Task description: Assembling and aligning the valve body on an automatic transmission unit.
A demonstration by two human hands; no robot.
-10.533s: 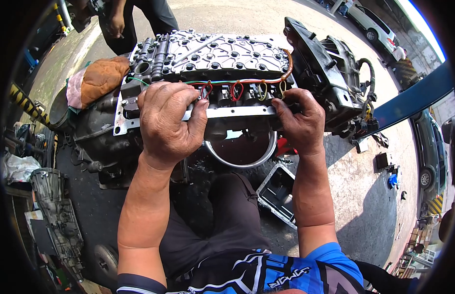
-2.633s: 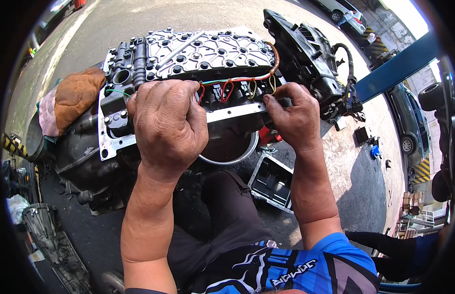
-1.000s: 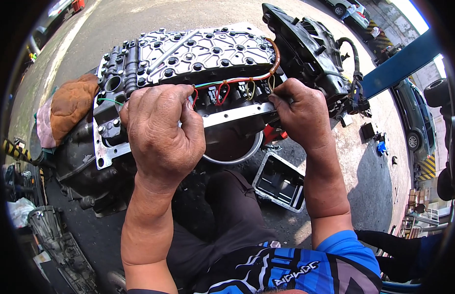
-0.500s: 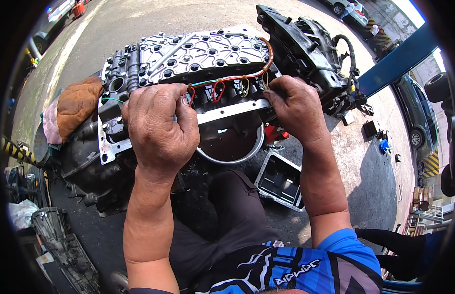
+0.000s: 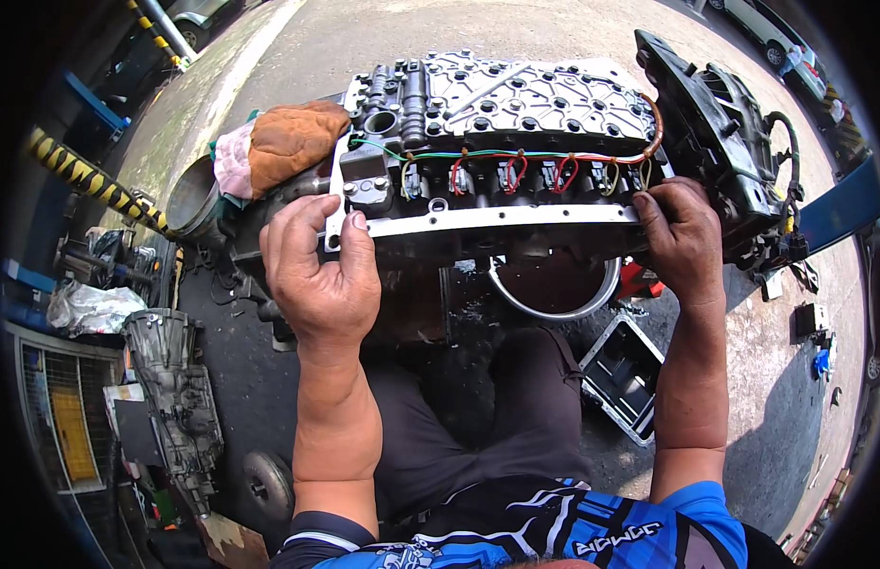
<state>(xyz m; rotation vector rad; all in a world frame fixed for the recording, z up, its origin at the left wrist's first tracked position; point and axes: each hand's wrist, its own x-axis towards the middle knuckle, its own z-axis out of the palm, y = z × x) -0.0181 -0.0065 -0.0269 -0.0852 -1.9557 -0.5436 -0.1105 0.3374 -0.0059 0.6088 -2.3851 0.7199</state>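
A transmission casing lies on its side, topped by a silver valve plate (image 5: 544,95) with bolts. Coloured wire loops (image 5: 563,175) run to solenoids along its front. My left hand (image 5: 321,284) is at the left corner of the casing's pale flange (image 5: 502,216), fingers loosely curled and apart, thumb raised beside the corner. My right hand (image 5: 685,237) grips the flange's right end beside the last wire loops, its fingertips partly hidden. An orange and pink rag (image 5: 293,147) rests on the casing behind my left hand.
Below are a metal basin (image 5: 554,311), a red object (image 5: 639,280) and a rectangular pan (image 5: 620,379). Another gearbox (image 5: 174,398) lies at left. A striped bar (image 5: 89,175) and blue beam (image 5: 843,213) flank the casing. Cars (image 5: 762,33) stand beyond.
My left hand has left the wire loops and moved left to the flange corner, its fingers loosening. My right hand stays at the right end. The view has shifted, showing more at left.
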